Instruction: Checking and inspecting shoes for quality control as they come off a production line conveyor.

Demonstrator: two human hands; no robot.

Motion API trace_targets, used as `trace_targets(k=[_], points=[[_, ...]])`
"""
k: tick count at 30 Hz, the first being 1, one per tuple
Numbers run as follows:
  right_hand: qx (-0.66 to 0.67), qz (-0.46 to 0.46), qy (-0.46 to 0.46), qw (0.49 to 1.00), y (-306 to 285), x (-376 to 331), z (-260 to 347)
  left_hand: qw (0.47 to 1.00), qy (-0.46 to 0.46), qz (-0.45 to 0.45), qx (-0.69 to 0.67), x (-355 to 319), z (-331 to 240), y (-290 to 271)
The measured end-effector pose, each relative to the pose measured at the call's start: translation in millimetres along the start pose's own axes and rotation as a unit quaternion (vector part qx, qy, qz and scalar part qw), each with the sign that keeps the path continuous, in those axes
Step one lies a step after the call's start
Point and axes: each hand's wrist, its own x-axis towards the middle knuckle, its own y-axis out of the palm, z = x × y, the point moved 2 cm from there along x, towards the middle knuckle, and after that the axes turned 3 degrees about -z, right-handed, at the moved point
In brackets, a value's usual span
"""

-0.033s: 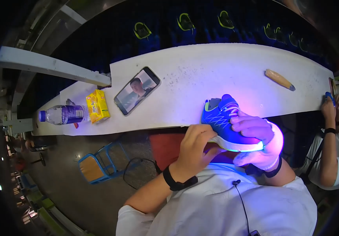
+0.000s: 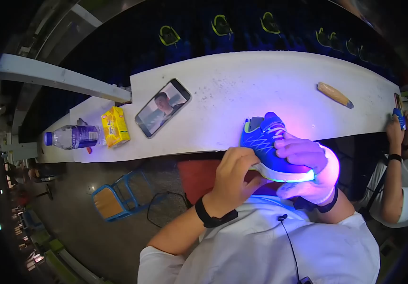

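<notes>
Both hands grip the blue sneaker [image 2: 270,146] at the near edge of the white desk [image 2: 261,80], the left hand [image 2: 232,173] curled around its heel end, the right hand [image 2: 308,165] wrapped over its side and glowing sole, a phone [image 2: 163,108] lying well to the left.

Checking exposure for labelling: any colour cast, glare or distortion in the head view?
Head view: violet glow tints the right hand and the blue mesh sneaker, whose pale sole edge blows out; fisheye bends the long white bench; corners fall to black; the left hand stays naturally lit.
</notes>
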Motion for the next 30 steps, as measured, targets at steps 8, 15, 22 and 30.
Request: trace_targets(k=[8, 15, 22, 30], points=[[-0.041, 0.057, 0.001, 0.998, -7, 2, 1, 0.998, 0.039, -0.047, 0.005, 12, -23, 12], [0.019, 0.031, 0.015, 0.999, -9, 6, -9, 0.993, 0.109, -0.042, -0.029, 14, -17, 21], [0.102, -0.011, 0.023, 0.994, -23, 0, -30, 0.997, 0.069, -0.027, -0.025, 34, -12, 25], [0.262, -0.085, 0.112, 0.955, -59, -33, -70, 0.976, 0.022, 0.096, 0.194, 60, -24, 49]])
